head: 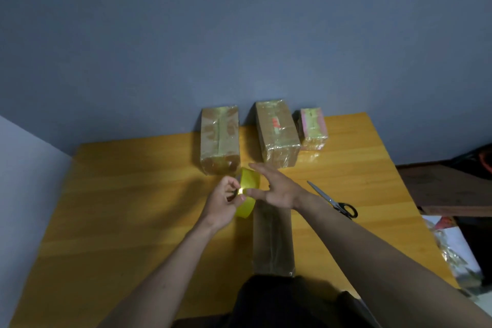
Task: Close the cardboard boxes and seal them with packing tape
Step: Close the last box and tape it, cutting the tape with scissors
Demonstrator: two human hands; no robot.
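Three taped boxes [221, 138] stand in a row at twelve o'clock on the desk [133, 194], apparently finished, while a fourth box [273, 242] lies at six o'clock with its flaps down, its seal seemingly incomplete. Above that box's far end, the left hand [223, 204] pinches the yellow tape roll [247, 194]; the right hand [274, 189] is spread, its thumb against the roll. Scissors [332, 201] wait at three o'clock.

Bare desk [119, 208] lies open on the left. Three taped boxes [277, 133] line the far edge; scissors [332, 201] lie right of the near box [274, 242].
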